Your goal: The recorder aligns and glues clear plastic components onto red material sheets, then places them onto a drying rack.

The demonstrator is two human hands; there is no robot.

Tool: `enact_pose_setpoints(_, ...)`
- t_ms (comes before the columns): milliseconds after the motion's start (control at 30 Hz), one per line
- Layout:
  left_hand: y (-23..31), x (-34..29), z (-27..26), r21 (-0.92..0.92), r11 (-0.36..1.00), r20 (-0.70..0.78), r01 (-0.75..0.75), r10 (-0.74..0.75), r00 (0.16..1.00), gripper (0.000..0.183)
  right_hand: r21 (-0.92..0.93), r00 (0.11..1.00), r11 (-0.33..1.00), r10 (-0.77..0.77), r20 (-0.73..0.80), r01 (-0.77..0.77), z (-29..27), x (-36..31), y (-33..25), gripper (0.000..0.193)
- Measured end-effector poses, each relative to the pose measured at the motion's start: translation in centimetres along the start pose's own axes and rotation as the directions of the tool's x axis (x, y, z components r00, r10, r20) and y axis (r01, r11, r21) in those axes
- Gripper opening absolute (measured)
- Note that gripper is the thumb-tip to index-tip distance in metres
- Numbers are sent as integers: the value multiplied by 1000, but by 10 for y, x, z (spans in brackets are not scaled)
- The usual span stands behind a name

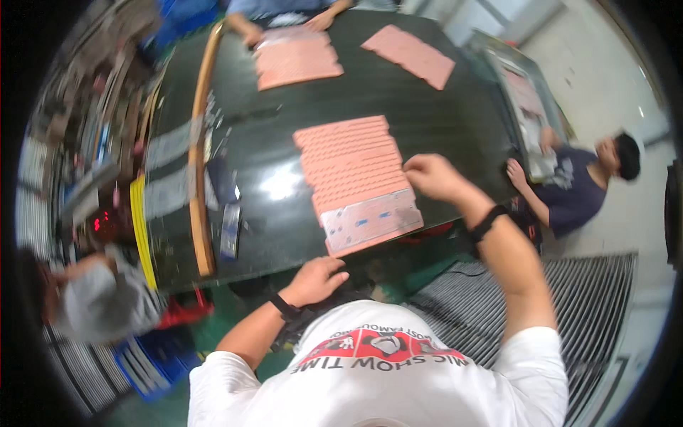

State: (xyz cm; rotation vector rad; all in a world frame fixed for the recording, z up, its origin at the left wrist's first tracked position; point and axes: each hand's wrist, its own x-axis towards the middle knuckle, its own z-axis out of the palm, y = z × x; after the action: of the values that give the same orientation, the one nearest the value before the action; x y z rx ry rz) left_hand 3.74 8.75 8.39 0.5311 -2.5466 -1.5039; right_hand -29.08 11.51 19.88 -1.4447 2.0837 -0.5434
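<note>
The pink ridged panel lay flat on the dark table, in front of the person in the white T-shirt, its near end close to the table's near edge. A pale, silvery sheet with small blue marks covered a band across that near end. The person's right hand was at the panel's right edge, its fingers bent and drawn together there; whether they gripped the edge or only touched it could not be told. The left hand was near the panel's closest corner, by the table's near edge, loosely open with bent fingers and the thumb apart, and nothing showed in it; contact with the corner could not be made out. Each wrist wore a dark band. On the left of the table, a long wooden bar lay across grey sheets, with a narrow dark-blue item just beside its near end. Across the table, a co-worker had both hands at a second pink panel, and a third pink panel lay to the right of it. A person in a dark cap was at the table's right side, and another in grey was at the lower left.
</note>
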Motion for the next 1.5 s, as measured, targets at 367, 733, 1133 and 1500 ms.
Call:
enact_pose_setpoints(367,-16,-123,24,-207,910,-369,358,-412,833,34,-240,971,941,-234,44,237,232,31,-19,30)
enact_pose_setpoints(733,-9,-106,22,-48,958,-321,284,-284,903,33,-62,999,998,-30,35,32,130,35,27,18)
enact_pose_setpoints(1133,-12,-6,-20,17,999,73,47,-48,996,33,-394,926,878,127,-356,-272,-122,-58,40,15)
enact_pose_setpoints(1500,18,105,9,-50,920,621,-388,333,710,35,-372,601,557,308,-738,-742,-300,-246,-54,23)
